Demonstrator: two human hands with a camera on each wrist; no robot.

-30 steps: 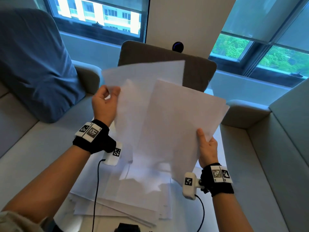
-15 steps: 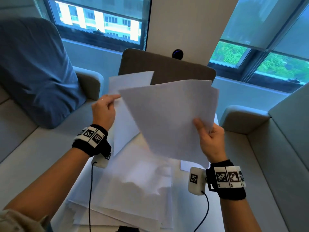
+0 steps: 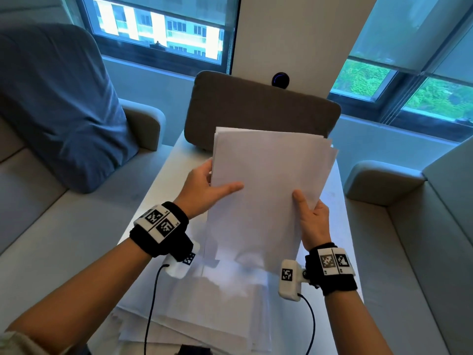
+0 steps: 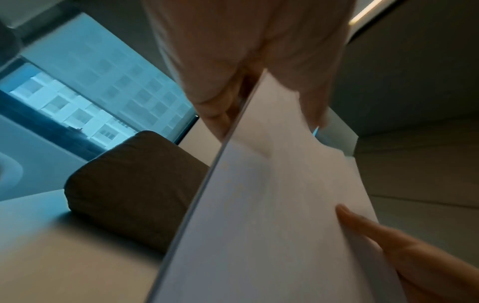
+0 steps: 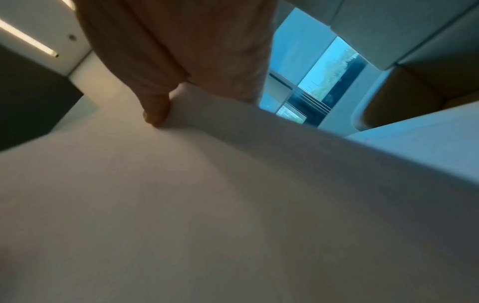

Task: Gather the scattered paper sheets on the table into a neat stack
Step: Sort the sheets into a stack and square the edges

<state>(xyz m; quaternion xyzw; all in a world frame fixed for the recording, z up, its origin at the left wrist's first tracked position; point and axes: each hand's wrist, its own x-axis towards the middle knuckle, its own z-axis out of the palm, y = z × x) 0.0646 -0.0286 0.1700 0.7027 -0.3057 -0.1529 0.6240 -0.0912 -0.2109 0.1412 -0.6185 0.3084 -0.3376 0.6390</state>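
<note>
Both hands hold one bundle of white paper sheets (image 3: 268, 180) upright above the table. My left hand (image 3: 207, 187) pinches its left edge, thumb laid across the front. My right hand (image 3: 311, 213) pinches the right side, thumb on the front. The sheets' top right corners are slightly fanned. In the left wrist view the bundle (image 4: 272, 205) shows edge-on, with the right thumb (image 4: 368, 225) on it. In the right wrist view the paper (image 5: 233, 205) fills most of the frame under my thumb (image 5: 158, 108). A loose pile of more sheets (image 3: 204, 316) lies on the table below.
The white table (image 3: 163, 180) runs between grey sofas (image 3: 51, 226) on both sides. A blue cushion (image 3: 58, 106) leans at the left. A brown cushion (image 3: 256, 108) stands at the table's far end, just behind the held sheets. Wrist camera cables (image 3: 151, 311) hang over the pile.
The two separately held groups of sheets have been brought together into one bundle. Both hands have moved inward and lower, and the sheets now overlap almost squarely.
</note>
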